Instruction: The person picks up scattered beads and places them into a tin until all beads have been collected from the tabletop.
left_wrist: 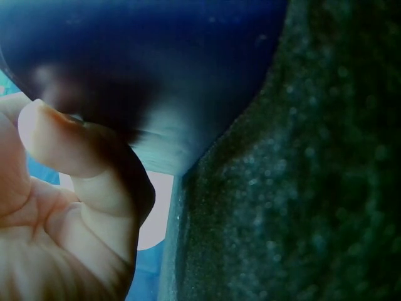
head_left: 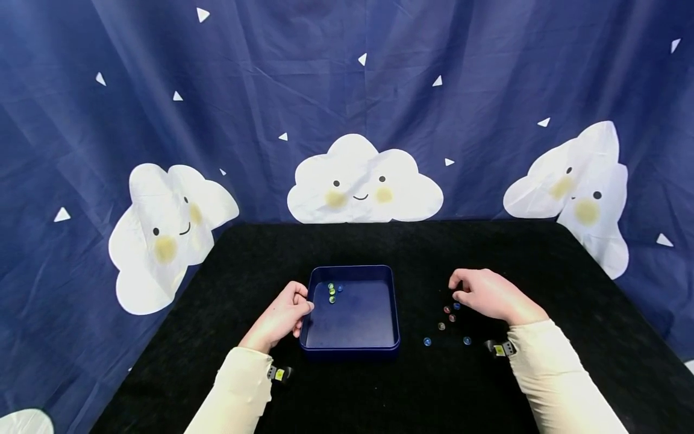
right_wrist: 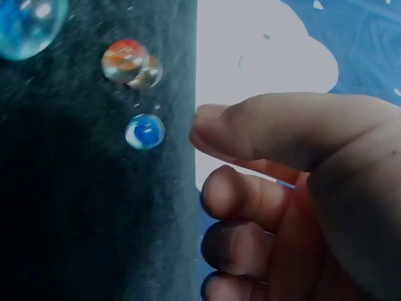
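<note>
A dark blue square tray [head_left: 349, 349] lies on the black cloth, its rim at the left between the thumb and fingers of my left hand [head_left: 283, 313]. In the left wrist view that hand's curled digits [left_wrist: 69, 141] press against the tray's outer wall [left_wrist: 156, 69]. Inside the tray, near its back left, sit green-yellow marbles [head_left: 332, 292] and a blue marble [head_left: 340, 289]. To the right, my right hand [head_left: 490, 295] hovers over loose marbles, fingers loosely bent and nothing seen between them. Closest to it are a blue marble [right_wrist: 145, 132] and an orange-red marble [right_wrist: 124, 61].
Two more blue marbles [head_left: 427, 342] [head_left: 467, 341] and a clear brownish marble [head_left: 441, 326] lie on the cloth [head_left: 347, 392] between tray and right forearm. Behind hangs a blue curtain [head_left: 325, 90] with white clouds.
</note>
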`<action>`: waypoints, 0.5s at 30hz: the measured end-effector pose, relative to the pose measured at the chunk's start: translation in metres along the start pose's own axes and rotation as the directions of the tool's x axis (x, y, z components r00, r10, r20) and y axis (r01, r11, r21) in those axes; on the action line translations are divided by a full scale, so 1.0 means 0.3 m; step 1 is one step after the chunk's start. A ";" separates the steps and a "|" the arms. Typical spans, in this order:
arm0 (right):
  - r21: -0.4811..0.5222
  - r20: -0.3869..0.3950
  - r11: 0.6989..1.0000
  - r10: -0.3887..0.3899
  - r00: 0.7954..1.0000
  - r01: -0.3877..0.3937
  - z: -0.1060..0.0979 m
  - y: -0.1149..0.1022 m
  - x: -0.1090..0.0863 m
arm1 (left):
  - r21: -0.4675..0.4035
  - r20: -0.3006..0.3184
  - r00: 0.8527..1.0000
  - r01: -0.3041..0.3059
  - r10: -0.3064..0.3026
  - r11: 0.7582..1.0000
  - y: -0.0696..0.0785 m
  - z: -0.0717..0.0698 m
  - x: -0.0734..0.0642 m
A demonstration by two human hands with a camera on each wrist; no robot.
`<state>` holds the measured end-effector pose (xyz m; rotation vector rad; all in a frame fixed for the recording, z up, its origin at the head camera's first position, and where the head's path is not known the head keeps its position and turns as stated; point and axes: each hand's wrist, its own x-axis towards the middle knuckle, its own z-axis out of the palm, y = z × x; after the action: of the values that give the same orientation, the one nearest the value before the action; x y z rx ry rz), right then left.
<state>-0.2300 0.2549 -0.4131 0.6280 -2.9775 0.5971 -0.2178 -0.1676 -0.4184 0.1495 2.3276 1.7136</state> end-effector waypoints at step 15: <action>0.069 0.154 0.997 0.034 0.988 -0.045 0.051 0.071 0.002 | -0.005 0.004 1.000 0.013 -0.012 1.000 -0.001 -0.004 0.009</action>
<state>-0.2383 0.2670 -0.4351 0.6490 -3.1294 0.6935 -0.2207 -0.1682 -0.4186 0.1367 2.3166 1.7117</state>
